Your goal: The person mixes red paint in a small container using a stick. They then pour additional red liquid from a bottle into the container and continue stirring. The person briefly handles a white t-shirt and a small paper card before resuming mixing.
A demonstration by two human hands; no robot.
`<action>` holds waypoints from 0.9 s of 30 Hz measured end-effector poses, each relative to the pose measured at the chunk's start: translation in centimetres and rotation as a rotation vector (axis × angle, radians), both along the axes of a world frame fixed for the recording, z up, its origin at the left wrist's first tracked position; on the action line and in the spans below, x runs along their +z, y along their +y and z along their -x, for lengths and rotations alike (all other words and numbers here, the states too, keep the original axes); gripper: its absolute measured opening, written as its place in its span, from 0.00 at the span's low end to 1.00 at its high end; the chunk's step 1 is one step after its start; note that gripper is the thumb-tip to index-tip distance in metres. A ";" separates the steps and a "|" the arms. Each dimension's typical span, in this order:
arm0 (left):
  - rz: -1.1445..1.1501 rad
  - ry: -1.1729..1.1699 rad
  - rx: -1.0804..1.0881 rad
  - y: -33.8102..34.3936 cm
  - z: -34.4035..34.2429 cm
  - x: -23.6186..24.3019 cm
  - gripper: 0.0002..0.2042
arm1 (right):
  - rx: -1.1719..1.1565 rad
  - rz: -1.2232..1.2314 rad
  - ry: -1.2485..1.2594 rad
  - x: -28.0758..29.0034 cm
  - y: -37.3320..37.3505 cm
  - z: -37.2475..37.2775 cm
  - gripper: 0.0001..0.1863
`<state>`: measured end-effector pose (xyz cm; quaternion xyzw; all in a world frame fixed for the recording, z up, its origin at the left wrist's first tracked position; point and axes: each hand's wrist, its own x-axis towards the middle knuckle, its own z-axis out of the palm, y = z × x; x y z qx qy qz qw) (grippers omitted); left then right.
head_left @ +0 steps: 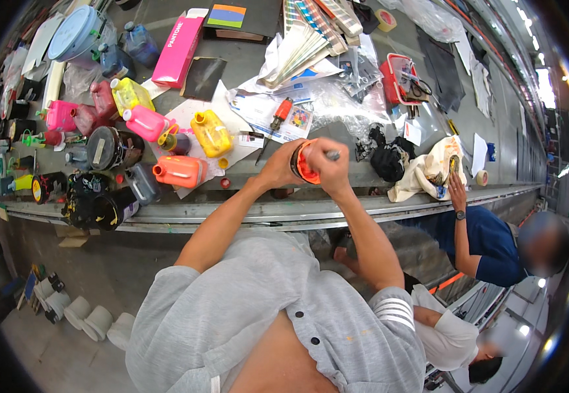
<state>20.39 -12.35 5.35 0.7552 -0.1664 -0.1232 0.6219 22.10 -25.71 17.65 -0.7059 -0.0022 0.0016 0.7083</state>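
My left hand [279,168] is wrapped round a small dark-rimmed pot [297,159] with bright orange ink or paint inside. Over its mouth, my right hand [327,171] is closed on a stick-like tool [332,155]; only its grey end shows above the fist, and the lower part is hidden. Just beyond the pot lies a red-handled screwdriver [282,112] on printed papers. An orange jug [179,171] and a yellow jug [212,133] stand to the left of my hands.
More ink jugs and black tubs [111,149] crowd the table's left. Fanned colour swatches [304,59], a pink box [179,49] and a red basket [402,78] lie farther back. At right, a co-worker's hand [457,191] touches a stained cloth [422,175].
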 end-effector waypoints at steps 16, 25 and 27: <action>0.011 0.010 -0.011 -0.2 0.3 1.0 0.45 | -0.187 0.188 -0.276 0.7 -0.9 -0.9 0.08; 0.027 -0.023 0.005 0.0 0.0 1.4 0.42 | -0.015 -0.116 -0.123 2.4 -1.4 -1.4 0.11; -0.004 -0.005 -0.029 0.1 0.0 1.2 0.42 | 0.277 0.200 -0.144 -1.4 -1.5 0.0 0.12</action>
